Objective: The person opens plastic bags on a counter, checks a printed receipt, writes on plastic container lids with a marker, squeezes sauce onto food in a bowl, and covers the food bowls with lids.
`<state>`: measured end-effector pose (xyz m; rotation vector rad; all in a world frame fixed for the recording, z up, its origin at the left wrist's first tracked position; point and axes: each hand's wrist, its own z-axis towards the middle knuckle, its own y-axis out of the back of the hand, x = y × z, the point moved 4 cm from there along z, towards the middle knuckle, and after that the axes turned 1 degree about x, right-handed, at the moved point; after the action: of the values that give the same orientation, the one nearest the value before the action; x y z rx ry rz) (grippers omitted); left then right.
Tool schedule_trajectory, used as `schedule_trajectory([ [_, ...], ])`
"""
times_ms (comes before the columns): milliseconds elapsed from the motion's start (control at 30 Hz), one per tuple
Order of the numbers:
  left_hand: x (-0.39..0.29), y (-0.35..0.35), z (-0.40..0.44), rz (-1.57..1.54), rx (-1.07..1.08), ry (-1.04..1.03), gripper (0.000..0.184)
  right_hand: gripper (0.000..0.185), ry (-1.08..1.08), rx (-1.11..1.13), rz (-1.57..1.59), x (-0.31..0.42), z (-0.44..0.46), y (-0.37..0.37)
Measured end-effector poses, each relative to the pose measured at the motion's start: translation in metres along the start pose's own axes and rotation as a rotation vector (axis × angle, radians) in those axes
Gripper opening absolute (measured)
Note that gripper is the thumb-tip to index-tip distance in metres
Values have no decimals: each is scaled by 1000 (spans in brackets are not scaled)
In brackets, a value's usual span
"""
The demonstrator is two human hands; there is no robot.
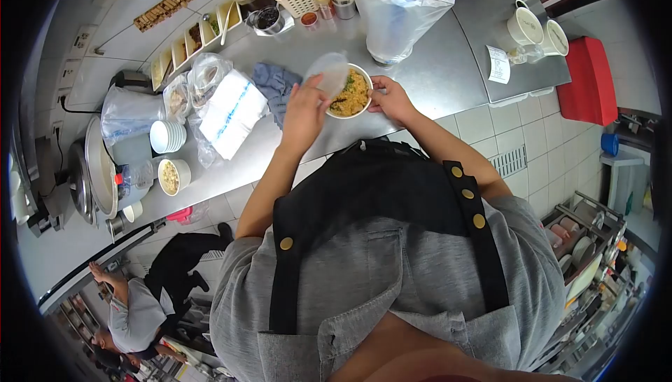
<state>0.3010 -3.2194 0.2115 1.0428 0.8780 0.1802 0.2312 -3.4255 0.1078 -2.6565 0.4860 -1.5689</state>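
A white round takeout bowl (351, 112) filled with yellow fried rice (355, 96) and green bits stands on the steel counter in front of me. My left hand (308, 105) pinches a translucent plastic lid (327, 74), which is tilted over the bowl's left side and covers part of the rice. On the bowl's right, the fingers of my right hand (390, 100) grip its rim. Close by on the left lies a crumpled grey-blue cloth (275, 86).
A plastic bag (400, 18) stands behind the bowl. Bottles fill a white basket (299, 4) at the back. White plastic bags (231, 112), stacked bowls (167, 136) and another rice bowl (173, 176) are left. White tubs (525, 27) stand right. A co-worker (136, 312) is lower left.
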Motion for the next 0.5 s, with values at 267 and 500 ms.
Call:
schedule_trajectory([
  [267,-47,-25,-16,196,25,-297,18,27,36,-136,89,27,-22,5],
  [500,-33,-3,12,-109,-245,-3,35,19,143,127,45,57,-33,-8],
])
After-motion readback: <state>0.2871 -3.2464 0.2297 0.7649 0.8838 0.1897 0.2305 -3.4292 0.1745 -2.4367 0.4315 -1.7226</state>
